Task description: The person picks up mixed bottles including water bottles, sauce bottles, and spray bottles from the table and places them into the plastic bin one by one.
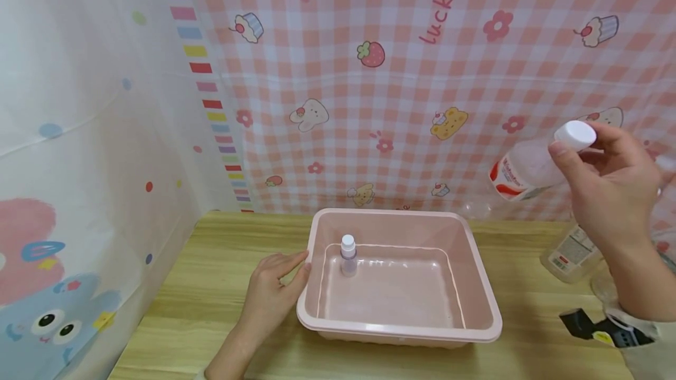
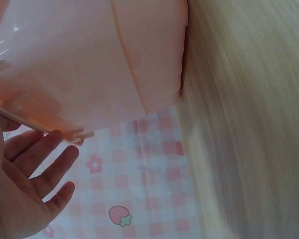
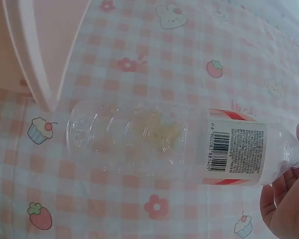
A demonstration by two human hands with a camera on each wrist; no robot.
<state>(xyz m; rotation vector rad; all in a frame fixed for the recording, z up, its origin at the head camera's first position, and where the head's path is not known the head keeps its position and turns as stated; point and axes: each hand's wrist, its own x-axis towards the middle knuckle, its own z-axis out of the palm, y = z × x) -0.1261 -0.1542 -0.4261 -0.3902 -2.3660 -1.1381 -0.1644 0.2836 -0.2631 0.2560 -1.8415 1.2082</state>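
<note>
My right hand (image 1: 615, 183) grips a clear plastic bottle (image 1: 528, 169) by its white-capped neck. The bottle is tilted in the air beyond the basin's right side, its base pointing left and down. A white label with red shapes wraps it; in the right wrist view the label (image 3: 234, 147) shows a barcode. My left hand (image 1: 274, 286) touches the left rim of a pink plastic basin (image 1: 401, 328) with relaxed fingers, seen from below in the left wrist view. Inside the basin, near its back left corner, a small bottle (image 1: 348, 263) with a white cap stands upright.
On the right of the wooden table (image 1: 211, 286), another clear bottle (image 1: 570, 257) with a label is partly hidden behind my right forearm. More clear plastic shows beside it. A pink checked cloth (image 1: 343, 151) hangs behind the table, and a white patterned one (image 1: 95, 163) at left.
</note>
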